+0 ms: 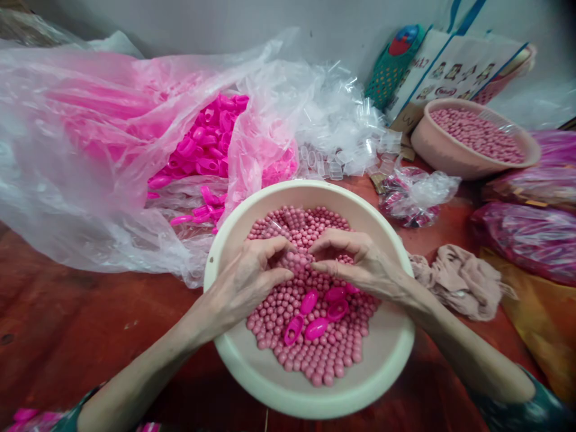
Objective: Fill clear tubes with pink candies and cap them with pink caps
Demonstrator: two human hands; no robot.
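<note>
My left hand is curled over the middle of a cream basin, with a small clear plastic container between thumb and fingers. Pink beads show in or behind its see-through wall. From the other side, my right hand pinches close to the container's end; what lies in its fingertips is too small to make out. Round pink beads cover much of the basin floor. On top of them, just below my hands, lie several bright pink plastic pieces with oval hollow ends, such as this pink scoop-like piece.
Behind the basin, an open plastic bag spills more bright pink pieces. Clear plastic containers are heaped alongside. At right are a second basin of pink beads, a crumpled cloth and purple plastic packages.
</note>
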